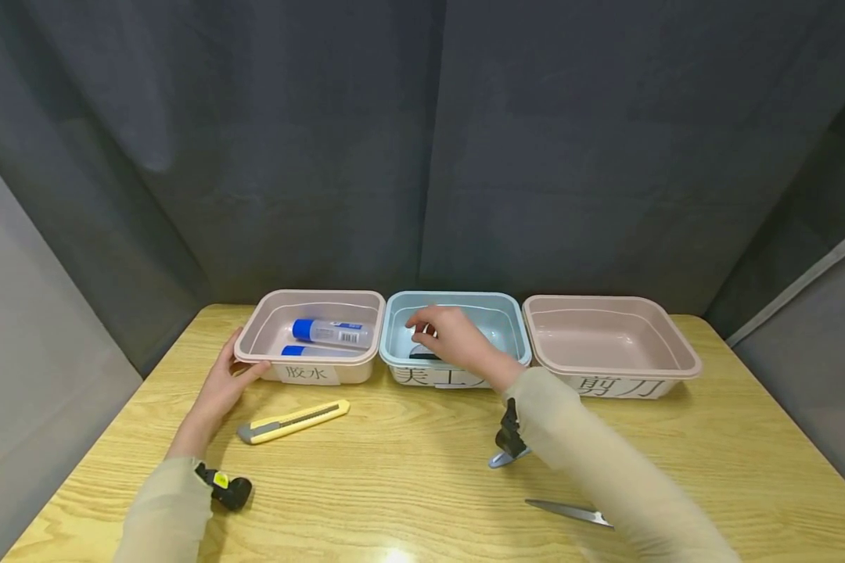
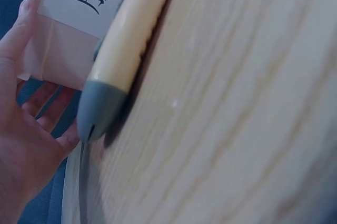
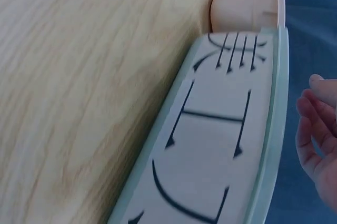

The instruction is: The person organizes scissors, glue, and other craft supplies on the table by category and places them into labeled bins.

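My left hand point(image 1: 220, 385) holds the front left corner of the left pink plastic box point(image 1: 310, 295), thumb along the front and fingers at the side. Inside that box lie a glue bottle point(image 1: 332, 333) with a blue cap and a second blue-capped one point(image 1: 317, 351), partly hidden. Above the middle blue box point(image 1: 458, 297) hovers my right hand point(image 1: 451, 332), fingers loosely bent, with nothing seen between them. A dark object point(image 1: 422, 353) lies in the blue box beneath it, mostly hidden. A yellow utility knife point(image 1: 296, 421) rests on the table near my left hand.
At the right stands another pink box point(image 1: 609, 367) with a paper label. Scissors with a metal blade point(image 1: 566, 511) lie partly under my right sleeve, near a light-blue item point(image 1: 503, 459). Behind the wooden table point(image 1: 394, 469) hangs a dark curtain point(image 1: 422, 156).
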`<state>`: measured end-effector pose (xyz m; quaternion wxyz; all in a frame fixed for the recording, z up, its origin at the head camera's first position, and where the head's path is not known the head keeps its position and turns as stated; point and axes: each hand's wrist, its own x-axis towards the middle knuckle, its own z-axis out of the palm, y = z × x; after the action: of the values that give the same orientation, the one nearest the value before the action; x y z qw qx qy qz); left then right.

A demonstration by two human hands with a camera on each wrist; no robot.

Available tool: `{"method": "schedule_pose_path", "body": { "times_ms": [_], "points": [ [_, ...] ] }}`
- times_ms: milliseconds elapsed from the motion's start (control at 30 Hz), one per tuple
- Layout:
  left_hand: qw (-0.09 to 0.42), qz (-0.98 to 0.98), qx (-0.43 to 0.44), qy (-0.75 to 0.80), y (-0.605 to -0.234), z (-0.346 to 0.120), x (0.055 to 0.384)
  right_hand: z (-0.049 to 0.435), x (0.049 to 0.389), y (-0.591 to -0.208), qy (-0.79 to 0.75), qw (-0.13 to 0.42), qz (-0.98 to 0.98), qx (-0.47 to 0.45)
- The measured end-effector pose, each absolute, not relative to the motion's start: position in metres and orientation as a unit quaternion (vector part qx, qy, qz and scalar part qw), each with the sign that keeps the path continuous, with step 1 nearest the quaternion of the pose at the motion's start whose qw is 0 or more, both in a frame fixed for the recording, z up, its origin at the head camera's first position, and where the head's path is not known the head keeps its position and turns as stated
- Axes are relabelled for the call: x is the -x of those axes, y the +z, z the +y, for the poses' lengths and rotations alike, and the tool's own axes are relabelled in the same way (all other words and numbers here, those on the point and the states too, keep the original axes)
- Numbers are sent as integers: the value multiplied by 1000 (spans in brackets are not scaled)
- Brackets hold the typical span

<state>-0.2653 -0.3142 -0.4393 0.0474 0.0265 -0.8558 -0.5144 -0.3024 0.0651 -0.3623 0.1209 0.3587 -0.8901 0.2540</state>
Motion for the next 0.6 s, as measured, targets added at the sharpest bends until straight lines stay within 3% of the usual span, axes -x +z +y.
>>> {"method": "schedule_pose_path", "body": {
  "times_ms": [267, 600],
  "points": [
    [38, -859, -35, -509, -436, -313, 265, 44, 287, -366, 264, 126, -869, -399],
    [35, -857, -40, -512, -439, -312, 266, 12, 262, -378, 249, 47, -858, -447]
  ]
}}
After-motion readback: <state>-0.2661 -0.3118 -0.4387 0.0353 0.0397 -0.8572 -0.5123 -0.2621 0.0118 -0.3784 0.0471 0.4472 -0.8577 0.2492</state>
